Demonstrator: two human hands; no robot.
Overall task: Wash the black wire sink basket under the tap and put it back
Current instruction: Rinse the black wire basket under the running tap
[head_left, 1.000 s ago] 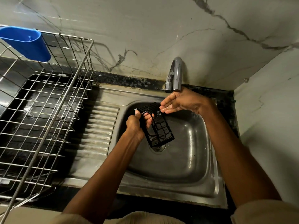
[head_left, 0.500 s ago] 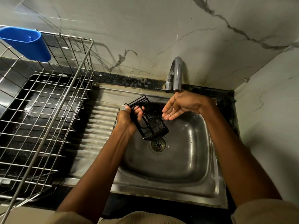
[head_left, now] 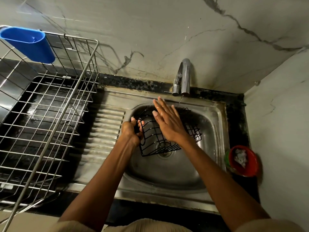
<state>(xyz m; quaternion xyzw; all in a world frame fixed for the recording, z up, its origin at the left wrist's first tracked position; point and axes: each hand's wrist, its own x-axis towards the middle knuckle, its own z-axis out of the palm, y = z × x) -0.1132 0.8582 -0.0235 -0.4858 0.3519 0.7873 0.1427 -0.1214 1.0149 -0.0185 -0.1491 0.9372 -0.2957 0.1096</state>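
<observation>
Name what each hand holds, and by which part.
The left hand grips the black wire basket by its left end wires. The right hand holds nothing; its straight fingers lie over the basket.

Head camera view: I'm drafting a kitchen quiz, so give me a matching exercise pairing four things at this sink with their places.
Things:
1. black wire sink basket
2. blue plastic cup
3. red round bowl
4. curved steel tap

Places:
A. hung on the wire dish rack
B. right of the steel sink
C. behind the sink
D. gripped by the left hand

Pairs: 1-D, 2-A, 3-B, 4-C
</observation>
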